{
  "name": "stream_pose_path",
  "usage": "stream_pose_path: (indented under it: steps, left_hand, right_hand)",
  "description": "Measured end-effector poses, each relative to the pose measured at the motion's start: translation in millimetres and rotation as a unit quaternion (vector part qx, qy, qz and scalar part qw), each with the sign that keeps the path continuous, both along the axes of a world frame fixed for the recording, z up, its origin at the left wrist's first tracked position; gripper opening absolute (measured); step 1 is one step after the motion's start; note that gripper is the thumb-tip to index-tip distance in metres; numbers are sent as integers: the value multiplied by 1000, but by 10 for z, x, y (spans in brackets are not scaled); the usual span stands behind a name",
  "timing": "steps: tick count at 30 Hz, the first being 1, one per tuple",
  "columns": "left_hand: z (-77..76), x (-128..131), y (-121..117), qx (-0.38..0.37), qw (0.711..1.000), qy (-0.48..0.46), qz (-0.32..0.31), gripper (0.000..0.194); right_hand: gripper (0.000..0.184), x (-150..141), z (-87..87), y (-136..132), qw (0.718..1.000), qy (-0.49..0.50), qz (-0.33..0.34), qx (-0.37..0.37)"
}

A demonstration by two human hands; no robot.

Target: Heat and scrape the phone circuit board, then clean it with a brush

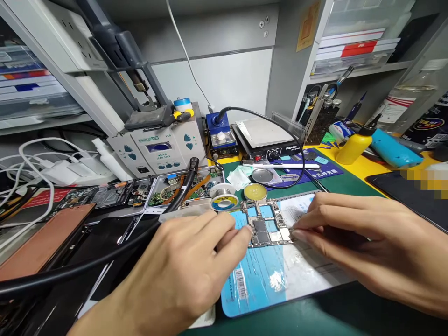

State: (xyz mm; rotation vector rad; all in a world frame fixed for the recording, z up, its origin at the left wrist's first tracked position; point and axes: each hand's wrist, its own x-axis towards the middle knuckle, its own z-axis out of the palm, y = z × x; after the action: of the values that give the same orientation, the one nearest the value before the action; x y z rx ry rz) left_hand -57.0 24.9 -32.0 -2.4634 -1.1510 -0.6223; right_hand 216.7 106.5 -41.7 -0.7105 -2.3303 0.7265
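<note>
A phone circuit board (pixel 261 231) with cut-out openings, dark chips and pale metal shields is held just over a blue and white plastic-covered sheet (pixel 259 280). My left hand (pixel 189 261) has its thumb and curled fingers closed on the board's left edge. At the opposite edge, the thumb and forefinger of my right hand (pixel 353 238) are pinched together at the board's right side. The tips of my left fingers are partly hidden behind the hand. Behind the board are an open tin of yellow paste (pixel 255 192) and a solder spool (pixel 224 198).
A hot-air station (pixel 164 149) stands at back left, its black hose (pixel 115 256) crossing the left side. A soldering stand (pixel 220 133), heating plate (pixel 266 140), white brush (pixel 287 166) and yellow bottle (pixel 353 147) are behind. A dark phone (pixel 409 196) lies right.
</note>
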Motion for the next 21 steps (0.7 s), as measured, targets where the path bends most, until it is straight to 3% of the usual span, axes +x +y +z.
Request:
stream_pose_path:
  steps: [6,21]
  left_hand:
    - [13,17,37,-21,1000,1,-1,32]
    - [-9,29,78,-31,999,29,15,31]
  right_hand:
    - [5,-16,51,1,999,-6,-22,35]
    - [18,-113,-5,-71,995,42,49,70]
